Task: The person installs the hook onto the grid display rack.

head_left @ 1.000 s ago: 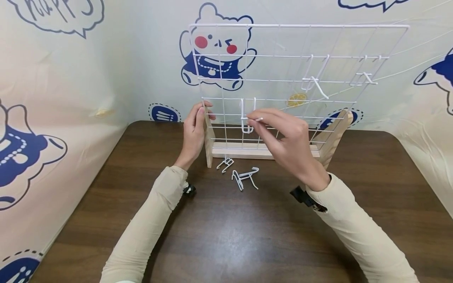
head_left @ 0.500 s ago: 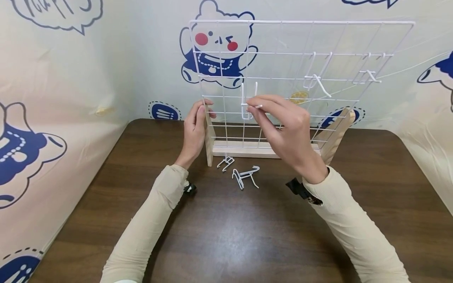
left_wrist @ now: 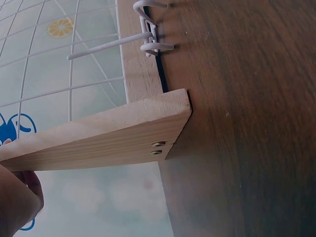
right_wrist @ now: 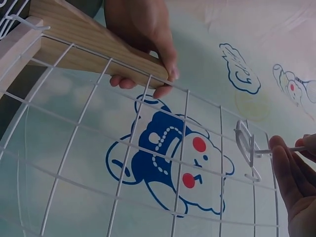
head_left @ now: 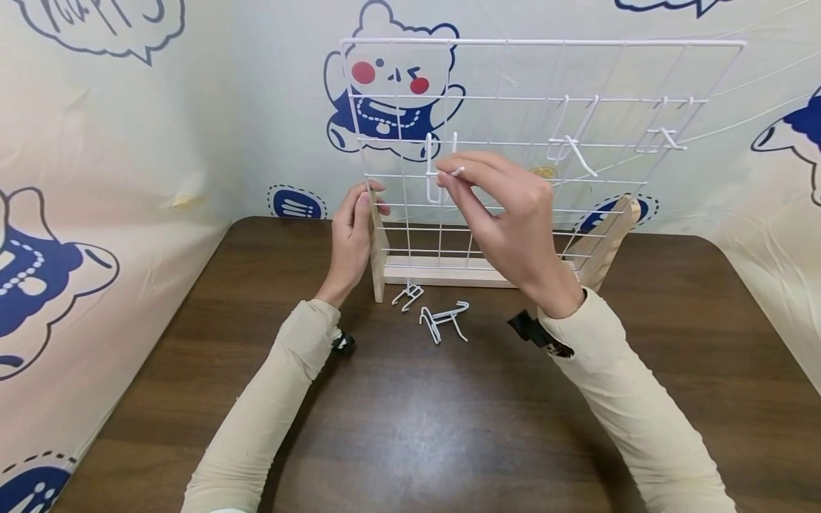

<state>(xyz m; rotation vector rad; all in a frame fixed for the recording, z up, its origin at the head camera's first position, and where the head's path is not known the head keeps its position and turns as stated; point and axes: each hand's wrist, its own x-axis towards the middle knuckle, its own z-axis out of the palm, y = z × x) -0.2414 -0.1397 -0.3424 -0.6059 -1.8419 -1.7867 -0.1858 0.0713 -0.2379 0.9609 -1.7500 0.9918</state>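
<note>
My left hand (head_left: 351, 231) grips the top of the wooden left upright (head_left: 378, 267) of a stand that carries a white wire grid panel (head_left: 545, 43). In the right wrist view the fingers of that left hand (right_wrist: 140, 24) wrap around the upright's end. My right hand (head_left: 507, 221) pinches a white wire hook (head_left: 429, 167) by its prong, between thumb and fingers. The hook's two bent ends point up, in front of the grid's left part. Seen from the right wrist, the hook's frame (right_wrist: 242, 143) overlaps the grid wires.
Two white hooks, one (head_left: 571, 146) and another (head_left: 663, 137), hang on the grid's right side. Loose hooks (head_left: 408, 296) lie on the brown table (head_left: 410, 427) before the stand's base bar (head_left: 449, 274). A cartoon-printed cloth (head_left: 269, 107) stands behind.
My right hand has raised the hook from the lower grid rows to the middle ones, and shifted slightly left. The left hand keeps its hold on the upright.
</note>
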